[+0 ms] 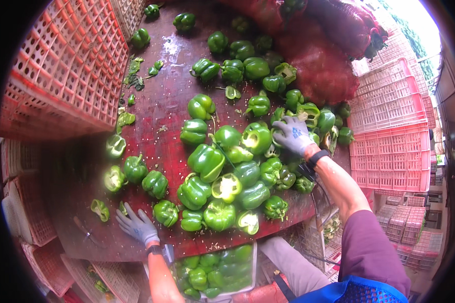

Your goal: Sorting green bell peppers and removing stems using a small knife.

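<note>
Both my hands wear grey gloves. At the table's front left, my left hand (137, 227) lies with its fingers spread, fingertips against a small green pepper piece (123, 208). A cut pepper (100, 210) rests just left of it, and a whole green bell pepper (166, 213) to its right. Further off on the right, my right hand (293, 134) reaches over the pile, fingers apart and touching peppers beside a cut-open pepper (309, 114). Another opened pepper (257, 138) sits left of that hand. Whole and cut peppers crowd the middle of the table.
A knife (88, 233) lies at the table's front left. Red mesh sacks (324, 76) stand at the far right. Below the front edge is a crate (254, 262) full of peppers. Red and white plastic crates (73, 65) rise at the left, with more crates (389, 156) stacked right.
</note>
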`<move>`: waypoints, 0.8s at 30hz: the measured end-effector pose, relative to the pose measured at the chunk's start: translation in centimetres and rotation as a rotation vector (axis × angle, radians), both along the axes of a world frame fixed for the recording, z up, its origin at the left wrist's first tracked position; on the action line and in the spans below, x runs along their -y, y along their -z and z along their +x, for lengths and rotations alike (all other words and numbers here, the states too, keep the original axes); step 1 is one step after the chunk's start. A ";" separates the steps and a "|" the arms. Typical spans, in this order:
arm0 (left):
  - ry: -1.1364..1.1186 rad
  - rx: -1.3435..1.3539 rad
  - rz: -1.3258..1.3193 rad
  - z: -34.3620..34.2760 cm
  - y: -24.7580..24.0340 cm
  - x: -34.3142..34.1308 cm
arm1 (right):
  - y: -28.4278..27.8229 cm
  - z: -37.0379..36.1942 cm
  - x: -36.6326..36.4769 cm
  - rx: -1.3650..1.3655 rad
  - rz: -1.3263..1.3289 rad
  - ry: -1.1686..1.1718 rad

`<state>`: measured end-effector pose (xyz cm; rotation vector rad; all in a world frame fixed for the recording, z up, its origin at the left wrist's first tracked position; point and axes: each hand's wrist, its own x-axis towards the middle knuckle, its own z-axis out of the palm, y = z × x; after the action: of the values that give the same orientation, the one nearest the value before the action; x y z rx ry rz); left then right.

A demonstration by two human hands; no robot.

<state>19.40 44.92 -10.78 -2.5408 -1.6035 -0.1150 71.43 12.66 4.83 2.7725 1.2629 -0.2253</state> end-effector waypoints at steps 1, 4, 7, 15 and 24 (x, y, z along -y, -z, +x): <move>0.002 0.004 0.002 -0.1 0.1 0.0 | 0.0 -0.8 1.1 0.030 -0.007 -0.004; -0.003 0.001 0.024 -0.5 0.5 -0.1 | -1.7 -3.5 1.4 0.083 -0.057 -0.025; -0.014 0.016 0.046 -0.9 0.8 -0.2 | -4.3 -6.4 -3.1 -0.065 0.139 0.073; 0.013 0.117 0.066 0.4 0.0 -0.2 | 2.9 -6.5 -9.1 -0.227 0.351 0.513; 0.054 1.442 -1.285 -3.8 -14.3 14.3 | -10.0 -26.4 -5.7 -0.884 0.808 0.037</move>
<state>15.62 30.58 3.53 -3.6985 -2.5297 -1.8287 45.05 18.36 14.81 3.5116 1.7580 -1.3348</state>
